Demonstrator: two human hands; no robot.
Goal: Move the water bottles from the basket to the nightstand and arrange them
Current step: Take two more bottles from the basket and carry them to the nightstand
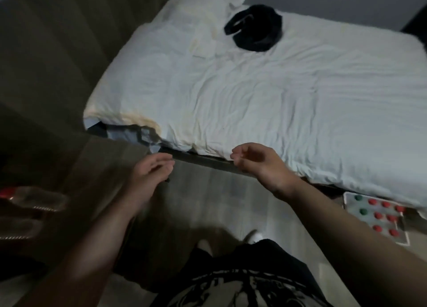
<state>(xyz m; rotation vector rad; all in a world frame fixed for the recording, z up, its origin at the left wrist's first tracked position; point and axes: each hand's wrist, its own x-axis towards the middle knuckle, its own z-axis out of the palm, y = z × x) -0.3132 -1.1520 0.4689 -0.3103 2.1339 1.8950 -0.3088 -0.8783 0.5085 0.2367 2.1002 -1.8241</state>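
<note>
Your shirt (pixel 242 288) fills the bottom edge; past it both forearms reach out over the floor (pixel 208 202) beside the bed (pixel 277 98). Left hand (pixel 150 170): fingers mostly straight, empty, over the near edge of the table (pixel 92 168). Right hand (pixel 251 163): fingers loosely curled, nothing in it, just off the bed edge. The task's things are split. Two bottles (pixel 34 200), one red-capped, are at far left, apparently on the table, but the blur is too heavy to say whether they stand upright or lie flat. The rest sit in the basket (pixel 345 200) on the floor at lower right, tucked against the bed. Only their caps (pixel 379 215) show, mostly red, two green. My read: you're mid-task with both hands free, and the next move is a turn right and a reach down into the basket. Risks from here:

- The basket is low and well apart from the table, so each trip means a bend and a swing across your body. In this dim light a rushed swing could clip the bed edge.
- The caps are packed close, so pulling one bottle may drag or tip its neighbour.
- Clear plastic probably handles slick, so grab the body, not the cap.
- At the table, setting down blind next to the two already there could knock them over. Check how they stand before you place more.
</note>
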